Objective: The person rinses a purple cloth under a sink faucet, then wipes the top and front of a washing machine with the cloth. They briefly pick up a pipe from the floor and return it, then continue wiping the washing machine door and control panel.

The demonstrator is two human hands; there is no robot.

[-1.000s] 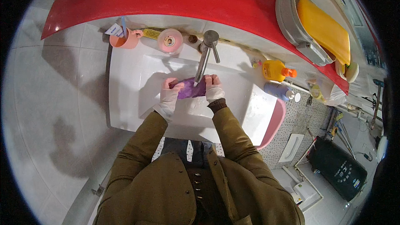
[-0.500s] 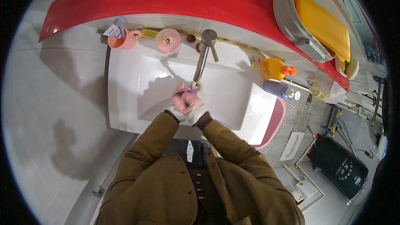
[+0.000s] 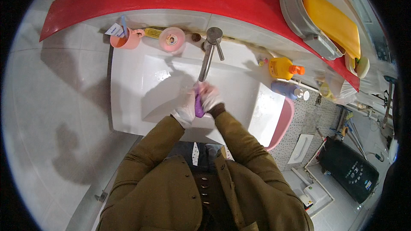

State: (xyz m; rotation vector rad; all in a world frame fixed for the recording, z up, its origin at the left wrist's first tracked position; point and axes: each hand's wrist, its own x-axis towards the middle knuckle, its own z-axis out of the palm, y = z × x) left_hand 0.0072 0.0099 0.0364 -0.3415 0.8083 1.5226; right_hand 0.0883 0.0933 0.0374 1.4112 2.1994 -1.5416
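Under the spout of a metal faucet (image 3: 207, 60), both my hands are together over a white washbasin (image 3: 235, 98). Between them is a crumpled purple cloth (image 3: 199, 106), its lower end hanging toward me. My left hand (image 3: 186, 104) is wrapped along the cloth's left side. Pressed against its right and upper part is my right hand (image 3: 209, 96), slightly blurred, with its fingers bent around it. Something whitish covers both hands near the wrists; I cannot tell if it is thin gloves or foam. The upper end of the cloth is partly hidden by my fingers.
Along the basin's back edge stand a pink cup (image 3: 126, 39) with a toothbrush and tube, a round pink container (image 3: 172, 40), a yellow bottle (image 3: 280, 68) and a bluish pump bottle (image 3: 286, 89). A red shelf (image 3: 171, 0) overhangs behind. A pink tub (image 3: 284, 126) sits at right.
My hands have drawn apart from a tight clasp, the right one moving up and to the right. More of the purple cloth now shows, stretched lengthwise between them.
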